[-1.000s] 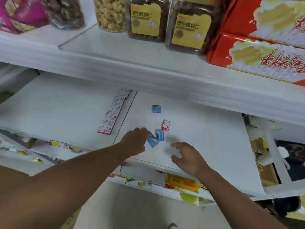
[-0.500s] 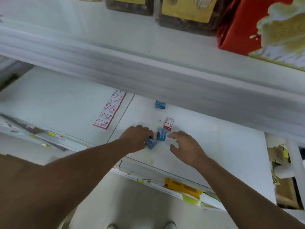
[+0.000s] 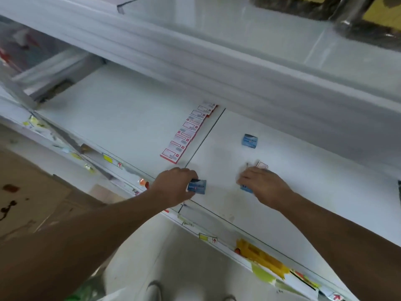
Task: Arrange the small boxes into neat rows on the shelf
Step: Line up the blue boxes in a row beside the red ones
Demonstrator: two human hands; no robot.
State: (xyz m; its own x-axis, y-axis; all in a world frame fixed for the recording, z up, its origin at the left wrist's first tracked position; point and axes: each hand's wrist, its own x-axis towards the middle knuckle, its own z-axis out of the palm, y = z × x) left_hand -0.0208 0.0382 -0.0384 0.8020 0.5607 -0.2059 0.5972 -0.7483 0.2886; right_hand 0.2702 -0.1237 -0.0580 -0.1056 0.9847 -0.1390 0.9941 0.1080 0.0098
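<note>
- We hold a blue box (image 3: 197,187) at the fingertips of our left hand (image 3: 173,187), fingers curled round its left end, near the front edge of the white shelf (image 3: 303,192).
- Its long side runs roughly left to right; the finished row of red-and-white boxes (image 3: 188,132) lies up and to the left of it, just across the seam between the two shelf boards, running front to back.
- So, as we judge it, the box needs a short carry away from us, and the left hand is plainly the nearer one to that row.
- Our right hand (image 3: 263,187) lies over a second blue box (image 3: 246,189), of which only a corner shows; the fingers bend down over it, but we cannot tell whether they grip it or only press on it.
- Just past that hand's fingertips sits a lone red-and-white box (image 3: 262,165), partly blurred.
- A third blue box (image 3: 250,140) lies alone farther back, well apart from both hands, nearer to the right one.
</note>
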